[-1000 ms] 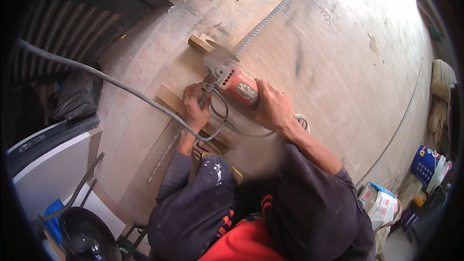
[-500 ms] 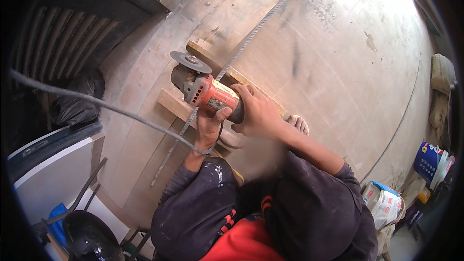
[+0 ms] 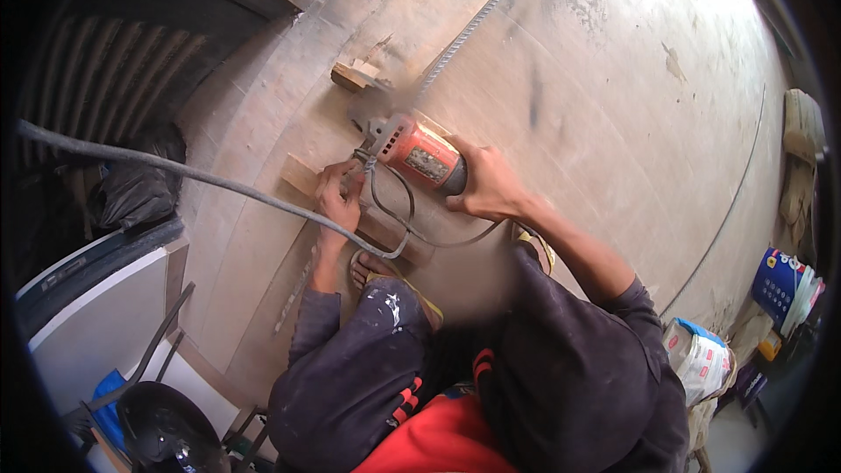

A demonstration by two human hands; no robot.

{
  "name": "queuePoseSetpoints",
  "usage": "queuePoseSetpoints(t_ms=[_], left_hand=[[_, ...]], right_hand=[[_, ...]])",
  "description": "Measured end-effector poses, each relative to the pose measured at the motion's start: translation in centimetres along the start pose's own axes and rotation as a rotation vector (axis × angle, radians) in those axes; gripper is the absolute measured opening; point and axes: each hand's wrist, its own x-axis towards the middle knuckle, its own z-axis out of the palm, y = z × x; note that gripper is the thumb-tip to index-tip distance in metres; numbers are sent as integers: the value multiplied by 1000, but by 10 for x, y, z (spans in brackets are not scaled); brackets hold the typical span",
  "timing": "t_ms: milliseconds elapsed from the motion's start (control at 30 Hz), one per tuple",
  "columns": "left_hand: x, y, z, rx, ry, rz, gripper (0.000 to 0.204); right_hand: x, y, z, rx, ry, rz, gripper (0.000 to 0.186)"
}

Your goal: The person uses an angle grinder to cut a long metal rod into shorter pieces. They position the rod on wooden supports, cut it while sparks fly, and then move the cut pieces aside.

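Note:
My right hand (image 3: 492, 184) is wrapped round the rear of a red and grey angle grinder (image 3: 429, 156). The grinder's head points away to the left, and its disc is blurred near a wooden block. Beneath it passes a long ribbed steel bar (image 3: 477, 22), running from the far floor toward me. My left hand (image 3: 337, 201) is closed low beside the grinder, over the bar's near part; its fingers partly hide the grip. A cord (image 3: 410, 201) loops from beside the left hand under the grinder.
Wooden pieces (image 3: 349, 77) lie beneath the bar. A thick grey cable (image 3: 175, 182) crosses from the left. My sandalled feet (image 3: 375, 270) are close by. At the right stand a blue bucket (image 3: 778, 285) and a white bag (image 3: 698, 359); a black bag (image 3: 144, 180) lies left.
The grinder has been lowered and tipped toward the steel bar. My left hand has left the grinder's body and moved down and left onto the bar; my right hand keeps its hold.

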Motion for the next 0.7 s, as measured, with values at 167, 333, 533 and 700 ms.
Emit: queuePoseSetpoints(t_ms=[167,333,533,700], left_hand=[[-17,-36,21,131,-106,0,27],[-20,-39,34,223,60,115,30],[-17,-34,32,268,-4,70,30],[-20,-40,33,286,-2,66,31]], right_hand=[[-5,6,-6,62,-13,64,72],[-8,6,-5,7,-32,131,71],[-6,11,-3,25,-14,119,71],[-6,10,-2,18,-24,126,71]])
